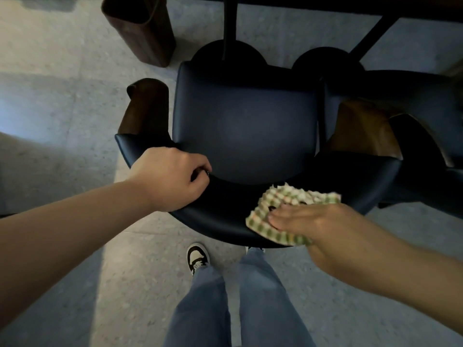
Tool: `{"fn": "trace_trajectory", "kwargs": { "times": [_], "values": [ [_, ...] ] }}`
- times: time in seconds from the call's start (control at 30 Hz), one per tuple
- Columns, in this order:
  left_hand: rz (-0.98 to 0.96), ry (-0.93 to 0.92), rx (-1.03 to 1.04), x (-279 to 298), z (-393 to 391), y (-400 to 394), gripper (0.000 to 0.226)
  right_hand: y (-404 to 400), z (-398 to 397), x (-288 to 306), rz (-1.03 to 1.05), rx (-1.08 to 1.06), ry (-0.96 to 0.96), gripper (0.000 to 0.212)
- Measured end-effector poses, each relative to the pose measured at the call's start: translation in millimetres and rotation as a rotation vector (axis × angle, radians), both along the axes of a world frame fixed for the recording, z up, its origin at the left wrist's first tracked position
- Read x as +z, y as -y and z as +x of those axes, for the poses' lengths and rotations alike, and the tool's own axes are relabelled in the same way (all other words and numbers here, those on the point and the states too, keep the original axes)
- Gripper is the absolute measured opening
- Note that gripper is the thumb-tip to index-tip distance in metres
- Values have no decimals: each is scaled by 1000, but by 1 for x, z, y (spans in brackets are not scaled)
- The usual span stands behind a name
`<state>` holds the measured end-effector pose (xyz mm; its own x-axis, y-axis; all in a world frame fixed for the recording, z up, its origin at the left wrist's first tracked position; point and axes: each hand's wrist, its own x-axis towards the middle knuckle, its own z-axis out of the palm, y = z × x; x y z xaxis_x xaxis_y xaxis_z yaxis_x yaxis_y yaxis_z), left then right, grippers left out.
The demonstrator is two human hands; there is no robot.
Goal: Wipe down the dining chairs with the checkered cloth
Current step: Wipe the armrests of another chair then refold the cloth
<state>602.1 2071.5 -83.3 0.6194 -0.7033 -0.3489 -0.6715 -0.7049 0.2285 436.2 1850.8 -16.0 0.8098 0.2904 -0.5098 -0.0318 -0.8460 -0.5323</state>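
A dark blue padded dining chair (245, 126) with brown wooden arms stands right below me, its curved backrest nearest to me. My left hand (172, 179) grips the top of the backrest on its left part, fingers curled over the rim. The green-and-white checkered cloth (283, 209) lies on the backrest's right part. My right hand (315, 221) presses it flat against the padding with straight fingers.
A second blue chair (413, 106) stands close on the right, touching or nearly touching the first. A dark table edge and its black legs (230, 23) run across the top. A brown chair part (140, 28) stands at the upper left. My legs and shoe (198, 256) are on the speckled floor.
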Motion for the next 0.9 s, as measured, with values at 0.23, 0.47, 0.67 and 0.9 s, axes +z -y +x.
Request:
{"fn": "trace_trajectory", "kwargs": {
  "times": [0.23, 0.47, 0.67, 0.9],
  "values": [
    [40, -38, -128, 2, -70, 40, 57, 38, 77, -52, -131, -239, -42, 61],
    [-13, -14, 6, -2, -82, 57, 57, 20, 111, -151, -339, 57, -377, 32],
    [14, -12, 53, 2, -85, 58, 59, 28, 77, -94, -215, 117, -218, 43],
    [55, -66, 84, 6, -85, 60, 56, 34, -5, 4, -207, 288, -8, 57]
  ]
}}
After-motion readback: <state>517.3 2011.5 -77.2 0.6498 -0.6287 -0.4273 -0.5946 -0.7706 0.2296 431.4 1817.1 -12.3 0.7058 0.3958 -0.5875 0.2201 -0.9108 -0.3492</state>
